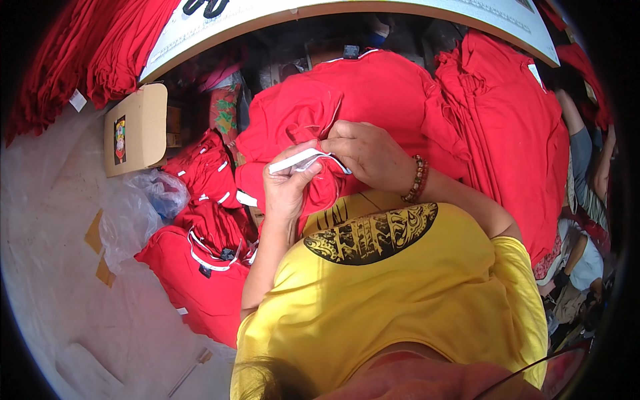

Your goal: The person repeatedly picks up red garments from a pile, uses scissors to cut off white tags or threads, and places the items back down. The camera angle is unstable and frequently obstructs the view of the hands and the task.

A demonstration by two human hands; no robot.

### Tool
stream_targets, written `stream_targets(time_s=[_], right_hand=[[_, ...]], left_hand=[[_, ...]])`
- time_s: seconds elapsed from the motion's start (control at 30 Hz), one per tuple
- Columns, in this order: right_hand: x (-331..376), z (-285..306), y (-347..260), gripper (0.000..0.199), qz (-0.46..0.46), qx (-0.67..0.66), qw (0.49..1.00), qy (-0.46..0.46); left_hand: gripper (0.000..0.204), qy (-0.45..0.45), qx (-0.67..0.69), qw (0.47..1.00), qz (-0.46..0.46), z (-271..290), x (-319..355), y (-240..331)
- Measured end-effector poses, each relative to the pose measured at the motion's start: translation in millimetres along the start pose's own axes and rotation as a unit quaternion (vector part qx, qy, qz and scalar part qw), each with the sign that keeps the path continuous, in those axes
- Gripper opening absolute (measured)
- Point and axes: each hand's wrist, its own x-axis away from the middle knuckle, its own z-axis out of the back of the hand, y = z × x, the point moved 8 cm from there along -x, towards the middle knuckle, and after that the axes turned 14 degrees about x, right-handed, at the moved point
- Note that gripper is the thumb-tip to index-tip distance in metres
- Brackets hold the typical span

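Observation:
A red garment (323, 193) with a white band along its edge is bunched up in front of my chest. My left hand (285, 193) is closed on it, the thumb pressing near the band (293, 160). Close beside it on the right, my right hand (371, 151) pinches the garment at the other end of the band, its fingertips curled and partly hidden. A beaded bracelet (417, 179) circles my right wrist. Beneath and beyond both hands spreads a large heap of red cloth (390, 90).
A white table (300, 8) with dark scissor handles (208, 7) crosses the top. Red garments pile up at right (503, 133), lower left (193, 280) and upper left (100, 53). A cardboard box (143, 130) stands near a clear plastic bag (127, 213). Another person's arm (575, 127) shows far right.

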Motion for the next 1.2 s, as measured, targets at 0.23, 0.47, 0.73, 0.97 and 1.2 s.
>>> stream_targets(time_s=[0.23, 0.47, 0.73, 0.97, 1.2], right_hand=[[1, -2, 0, 0.018, 0.024, 0.019, 1.0, 0.001], [3, 0, -1, 0.022, 0.023, 0.015, 1.0, -0.005], [4, 8, -7, 0.017, 0.044, 0.043, 0.997, 0.043], [2, 16, 4, 0.022, -0.01, 0.055, 0.998, 0.012], [-6, 45, -12, 0.025, 0.049, 0.085, 0.992, 0.078]], left_hand=[[0.031, 0.006, -0.036, 0.999, 0.011, -3, -1, 2], [0.029, 0.001, 0.002, 1.0, 0.011, -9, -3, 1], [0.023, -0.031, 0.041, 0.999, 0.012, -8, -8, -5], [0.016, 0.002, 0.02, 0.999, -0.045, -5, -13, 7], [0.019, -0.012, 0.047, 0.994, -0.102, -21, -15, 50]])
